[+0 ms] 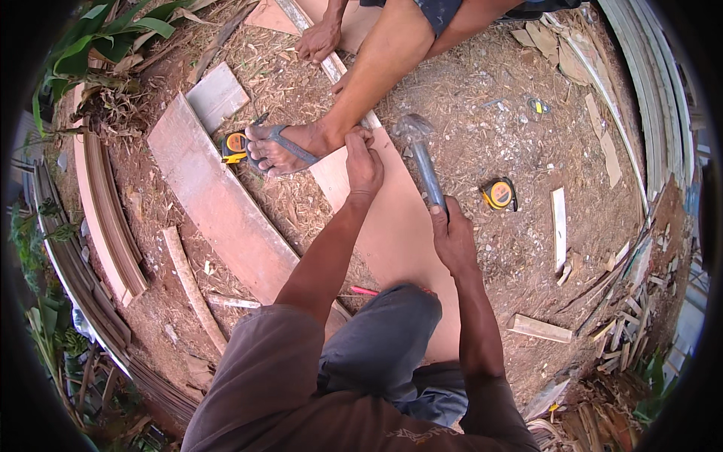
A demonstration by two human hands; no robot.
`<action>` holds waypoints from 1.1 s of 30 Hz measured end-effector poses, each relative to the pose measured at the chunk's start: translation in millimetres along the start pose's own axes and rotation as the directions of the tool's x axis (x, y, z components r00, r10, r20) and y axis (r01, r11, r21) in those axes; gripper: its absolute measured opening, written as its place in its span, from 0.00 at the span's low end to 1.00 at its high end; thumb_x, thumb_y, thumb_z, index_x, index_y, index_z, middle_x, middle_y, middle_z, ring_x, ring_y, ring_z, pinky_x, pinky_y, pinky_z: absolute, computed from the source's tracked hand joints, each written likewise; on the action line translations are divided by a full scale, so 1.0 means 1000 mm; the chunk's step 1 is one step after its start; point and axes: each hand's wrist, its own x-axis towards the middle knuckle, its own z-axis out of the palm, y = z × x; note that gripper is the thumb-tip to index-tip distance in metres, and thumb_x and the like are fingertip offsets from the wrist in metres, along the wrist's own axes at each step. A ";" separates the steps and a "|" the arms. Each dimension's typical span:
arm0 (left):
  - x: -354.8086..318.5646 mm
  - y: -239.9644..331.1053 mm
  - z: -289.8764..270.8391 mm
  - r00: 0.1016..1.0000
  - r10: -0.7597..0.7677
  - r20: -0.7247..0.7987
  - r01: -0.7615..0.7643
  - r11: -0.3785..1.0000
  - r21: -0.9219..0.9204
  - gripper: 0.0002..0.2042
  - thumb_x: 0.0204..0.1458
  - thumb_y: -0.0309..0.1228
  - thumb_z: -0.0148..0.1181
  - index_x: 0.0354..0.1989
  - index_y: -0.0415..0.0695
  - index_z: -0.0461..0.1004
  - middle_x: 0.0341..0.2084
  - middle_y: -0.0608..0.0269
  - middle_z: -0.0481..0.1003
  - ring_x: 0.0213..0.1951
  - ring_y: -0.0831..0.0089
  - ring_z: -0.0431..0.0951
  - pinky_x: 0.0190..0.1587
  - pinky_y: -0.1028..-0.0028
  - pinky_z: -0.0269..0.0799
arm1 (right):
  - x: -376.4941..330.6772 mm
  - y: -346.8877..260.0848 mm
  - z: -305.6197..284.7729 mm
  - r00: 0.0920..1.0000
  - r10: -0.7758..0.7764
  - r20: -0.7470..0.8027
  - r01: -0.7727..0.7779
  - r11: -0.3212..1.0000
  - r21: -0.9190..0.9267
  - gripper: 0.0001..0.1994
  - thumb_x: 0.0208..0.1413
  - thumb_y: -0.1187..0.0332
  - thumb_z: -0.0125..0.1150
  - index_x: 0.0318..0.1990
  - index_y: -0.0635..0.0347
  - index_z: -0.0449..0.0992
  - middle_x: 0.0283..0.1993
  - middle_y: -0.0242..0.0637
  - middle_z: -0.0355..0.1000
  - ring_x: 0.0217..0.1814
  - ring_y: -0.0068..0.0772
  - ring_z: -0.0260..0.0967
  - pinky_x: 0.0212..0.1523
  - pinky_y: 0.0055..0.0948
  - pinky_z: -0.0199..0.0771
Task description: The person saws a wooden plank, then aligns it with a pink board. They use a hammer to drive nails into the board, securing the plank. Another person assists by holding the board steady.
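My right hand (455,237) is wrapped round the handle of a claw hammer (428,169), whose metal head is raised and blurred near the far end of a plywood strip (403,233). My left hand (364,167) rests at that end of the strip, its fingers closed in a pinch; whatever they hold is hidden. A narrow wooden batten (333,70) meets the plywood just beyond my fingertips. The sandalled foot (290,147) of another person is beside my left hand. That person's hand (318,41) presses on the batten farther away. My knee (410,305) is over the near part of the plywood.
A wider board (218,196) lies to the left, with a yellow-black tape measure (234,148) beside it. Another tape measure (498,194) lies right of the hammer. Stacked planks (105,211) line the left side, long boards (655,83) the right. Wood scraps (540,328) litter the ground.
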 end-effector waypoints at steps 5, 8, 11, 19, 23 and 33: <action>-0.005 0.001 -0.003 0.999 -0.029 0.034 0.028 0.999 0.041 0.20 0.42 0.06 0.40 0.45 0.35 0.62 0.46 0.44 0.65 0.48 0.49 0.72 0.52 0.63 0.74 | -0.017 0.004 0.004 0.862 -0.323 -0.391 0.485 0.750 0.450 0.31 0.67 0.38 0.46 0.50 0.63 0.67 0.21 0.29 0.64 0.19 0.22 0.60 0.22 0.24 0.61; -0.007 -0.002 0.000 0.999 -0.030 0.014 0.030 0.999 0.015 0.20 0.42 0.06 0.40 0.45 0.36 0.62 0.47 0.45 0.66 0.48 0.50 0.72 0.53 0.64 0.75 | 0.001 0.014 0.017 0.878 -0.367 -0.308 0.416 0.903 0.107 0.28 0.68 0.43 0.50 0.46 0.65 0.66 0.23 0.41 0.68 0.22 0.32 0.70 0.24 0.34 0.68; -0.004 -0.010 0.006 0.993 -0.113 0.037 0.112 0.994 0.021 0.20 0.42 0.06 0.40 0.45 0.36 0.62 0.47 0.46 0.66 0.49 0.51 0.72 0.54 0.64 0.75 | 0.011 0.023 0.014 0.988 0.144 0.048 -0.128 0.960 -0.250 0.25 0.69 0.48 0.51 0.47 0.68 0.66 0.25 0.46 0.69 0.25 0.36 0.74 0.26 0.38 0.71; -0.006 0.001 0.003 0.999 -0.036 -0.022 0.036 0.999 -0.019 0.21 0.43 0.04 0.36 0.43 0.39 0.62 0.46 0.53 0.67 0.45 0.67 0.69 0.52 0.72 0.71 | 0.002 0.020 0.026 0.688 -0.490 -0.535 0.713 0.594 0.373 0.27 0.69 0.42 0.47 0.47 0.63 0.66 0.22 0.33 0.64 0.20 0.26 0.60 0.23 0.26 0.63; 0.003 0.010 0.002 0.999 -0.045 0.021 0.045 0.999 0.002 0.21 0.42 0.07 0.39 0.46 0.37 0.61 0.48 0.44 0.66 0.49 0.48 0.71 0.54 0.61 0.73 | 0.013 0.026 0.023 0.995 0.070 0.074 -0.052 0.974 -0.222 0.21 0.69 0.50 0.50 0.49 0.63 0.68 0.22 0.45 0.68 0.23 0.54 0.69 0.29 0.46 0.72; -0.007 -0.002 0.001 0.990 0.040 -0.133 -0.017 0.984 0.175 0.18 0.42 0.09 0.41 0.43 0.34 0.62 0.42 0.40 0.64 0.52 0.41 0.67 0.59 0.52 0.63 | 0.013 0.014 0.025 0.775 -0.529 -0.346 0.619 0.743 0.253 0.23 0.71 0.48 0.46 0.51 0.63 0.62 0.25 0.48 0.71 0.27 0.46 0.74 0.27 0.43 0.73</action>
